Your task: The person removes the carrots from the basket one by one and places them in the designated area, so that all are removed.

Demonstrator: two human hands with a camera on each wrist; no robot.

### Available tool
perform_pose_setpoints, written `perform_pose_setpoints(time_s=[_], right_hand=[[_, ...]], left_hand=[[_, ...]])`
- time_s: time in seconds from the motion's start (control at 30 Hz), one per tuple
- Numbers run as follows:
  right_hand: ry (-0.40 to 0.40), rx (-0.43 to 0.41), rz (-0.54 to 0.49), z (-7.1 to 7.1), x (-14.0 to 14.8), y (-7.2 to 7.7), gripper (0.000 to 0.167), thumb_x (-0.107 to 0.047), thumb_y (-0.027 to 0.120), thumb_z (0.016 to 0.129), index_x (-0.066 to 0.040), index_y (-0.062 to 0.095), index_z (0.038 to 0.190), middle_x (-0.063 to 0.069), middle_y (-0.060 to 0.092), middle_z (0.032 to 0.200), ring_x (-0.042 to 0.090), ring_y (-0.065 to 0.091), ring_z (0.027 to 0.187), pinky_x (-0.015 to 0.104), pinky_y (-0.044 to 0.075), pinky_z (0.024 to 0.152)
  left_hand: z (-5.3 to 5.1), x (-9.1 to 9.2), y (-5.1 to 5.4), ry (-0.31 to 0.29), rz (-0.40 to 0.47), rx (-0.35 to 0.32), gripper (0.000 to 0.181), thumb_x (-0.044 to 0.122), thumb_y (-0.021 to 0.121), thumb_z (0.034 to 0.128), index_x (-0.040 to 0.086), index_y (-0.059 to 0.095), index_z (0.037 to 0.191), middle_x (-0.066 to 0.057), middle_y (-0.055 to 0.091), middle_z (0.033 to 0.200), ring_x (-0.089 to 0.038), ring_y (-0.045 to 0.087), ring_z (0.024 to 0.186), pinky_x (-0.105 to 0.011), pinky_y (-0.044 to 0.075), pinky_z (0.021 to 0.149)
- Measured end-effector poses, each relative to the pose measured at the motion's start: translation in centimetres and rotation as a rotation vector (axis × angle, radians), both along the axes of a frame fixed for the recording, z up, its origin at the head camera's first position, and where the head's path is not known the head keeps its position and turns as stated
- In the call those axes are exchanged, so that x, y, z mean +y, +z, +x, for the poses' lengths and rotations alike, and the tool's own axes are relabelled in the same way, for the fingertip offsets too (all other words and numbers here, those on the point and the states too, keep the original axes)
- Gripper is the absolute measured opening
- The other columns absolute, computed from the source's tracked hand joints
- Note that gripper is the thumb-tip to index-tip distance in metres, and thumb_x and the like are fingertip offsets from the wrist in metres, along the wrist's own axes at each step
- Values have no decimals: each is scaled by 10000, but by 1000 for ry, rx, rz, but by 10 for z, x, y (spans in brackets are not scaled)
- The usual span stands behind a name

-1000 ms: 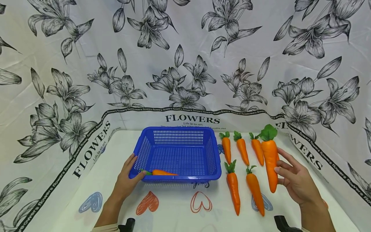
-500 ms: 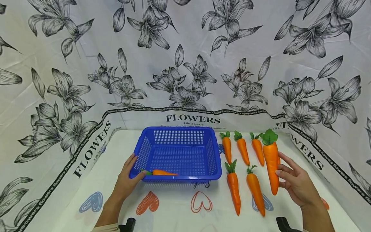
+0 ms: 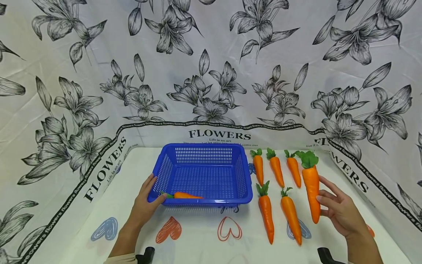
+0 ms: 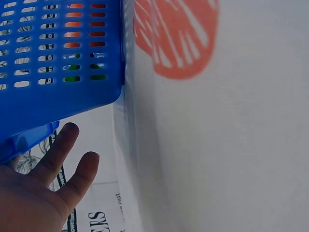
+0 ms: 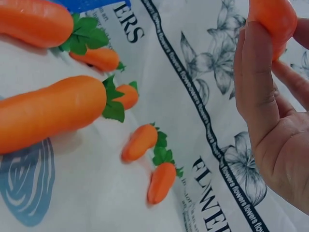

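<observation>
My left hand (image 3: 144, 201) holds the near left corner of a blue plastic basket (image 3: 211, 201), its thumb at the rim. In the left wrist view, two fingers (image 4: 79, 179) of that hand stand spread beside the basket's wall (image 4: 58, 104). One orange carrot (image 3: 187, 195) with green leaves lies inside along the near wall. Between thumb and fingers, my right hand (image 3: 339, 211) pinches another carrot (image 3: 311, 190), leaves uppermost. Only the carrot's lower end (image 5: 275, 21) shows in the right wrist view. It hides most of a carrot behind it, seen in the right wrist view (image 5: 161, 183).
Several more carrots lie right of the basket in two rows, including a near one (image 3: 266, 218) and a back one (image 3: 258, 169). The white tablecloth (image 3: 197, 253) bears printed hearts. Behind the table hangs a flower-patterned curtain (image 3: 211, 73).
My right hand has shifted slightly right and lower with its carrot. The left hand and the basket have kept their places.
</observation>
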State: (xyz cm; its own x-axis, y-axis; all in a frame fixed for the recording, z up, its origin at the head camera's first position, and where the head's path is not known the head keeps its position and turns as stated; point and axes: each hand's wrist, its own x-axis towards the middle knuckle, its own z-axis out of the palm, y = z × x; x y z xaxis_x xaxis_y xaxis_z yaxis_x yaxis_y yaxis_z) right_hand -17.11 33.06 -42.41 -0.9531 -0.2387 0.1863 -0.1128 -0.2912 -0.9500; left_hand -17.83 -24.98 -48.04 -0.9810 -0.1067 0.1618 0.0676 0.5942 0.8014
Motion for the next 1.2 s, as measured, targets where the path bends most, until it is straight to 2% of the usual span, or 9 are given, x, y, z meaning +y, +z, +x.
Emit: perform_pose_setpoints(time_s=[0.23,0.57,0.77,0.97,1.2], right_hand=[[-4,-46,1,-1,9,-10,595,124,421,966,-236,460,1437,69,664,995,206,661,881,441,577,665],[-109,-178,122,-2,21,-26,564,38,525,964,-309,487,1406,39,659,939,202,665,829,454,577,669],[-175,-255,223,-3,25,-36,610,-12,601,940,-298,431,1452,50,677,930,212,662,824,463,574,679],[-216,-328,279,-2,27,-45,645,-47,636,924,-297,402,1471,38,675,921,206,657,823,454,574,694],[-240,-451,424,-5,29,-54,758,-141,675,911,-215,254,1537,32,664,957,245,651,828,456,565,741]], left_hand=[[-1,-1,-1,-2,0,12,769,322,660,901,161,263,1539,-34,131,1597,-423,158,1409,-670,225,1029],[-1,0,-1,1,-1,8,772,329,665,897,159,268,1538,-18,130,1597,-402,159,1414,-660,221,1038],[0,1,0,3,-2,11,760,319,662,901,156,276,1535,-26,136,1595,-405,163,1413,-656,228,1037],[1,1,2,-3,2,3,749,307,646,911,156,266,1538,-35,129,1597,-412,155,1413,-652,222,1041],[1,1,1,-2,-1,-1,771,376,648,905,158,266,1538,-40,130,1597,-409,146,1416,-654,218,1041]])
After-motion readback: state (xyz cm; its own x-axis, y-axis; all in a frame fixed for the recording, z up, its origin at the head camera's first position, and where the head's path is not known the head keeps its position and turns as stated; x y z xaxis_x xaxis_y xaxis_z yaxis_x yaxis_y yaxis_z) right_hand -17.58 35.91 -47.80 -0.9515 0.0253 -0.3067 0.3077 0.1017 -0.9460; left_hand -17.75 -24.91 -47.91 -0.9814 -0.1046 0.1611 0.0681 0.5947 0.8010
